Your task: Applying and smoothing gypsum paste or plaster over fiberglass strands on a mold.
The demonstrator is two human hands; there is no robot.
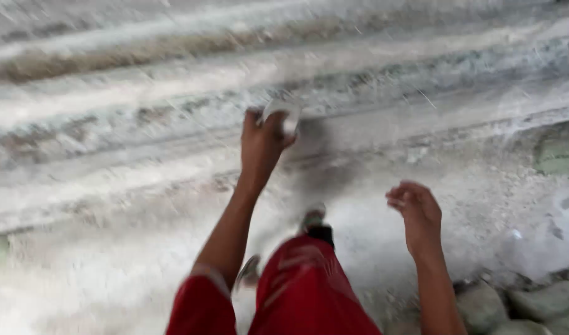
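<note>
Whole frame motion-blurred, so detail is thin. Left hand (261, 141) sits just above centre of frame, arm coming up from lower centre-left; fingers curled round a small pale object (283, 113) at its top edge, gripping it w/ thumb side toward the right. Object looks light grey/white, flat-ish, but too smeared to tell what kind of thing it is. Right hand (416, 213) is right of centre, lower than the left, well apart from it; fingers loosely curled inward, holding nothing, not touching anything visible. Forearm runs down to the bottom edge, right of centre. Bottom centre: red trousers (306, 288), both legs, w/ a red sleeve or hem (200, 307) at lower left of them. A dark shoe (317, 224) shows at centre just above the red knee; second shoe (249, 271) pokes out between the two red shapes, lower left of the first. Ground is pale grey concrete steps (142, 124) running in broad bands across the upper half, streaked w/ brown dirt at upper left. Lower right corner: a few grey stones (532, 304). Green-grey patch (560, 155) at right edge, mid height.
</note>
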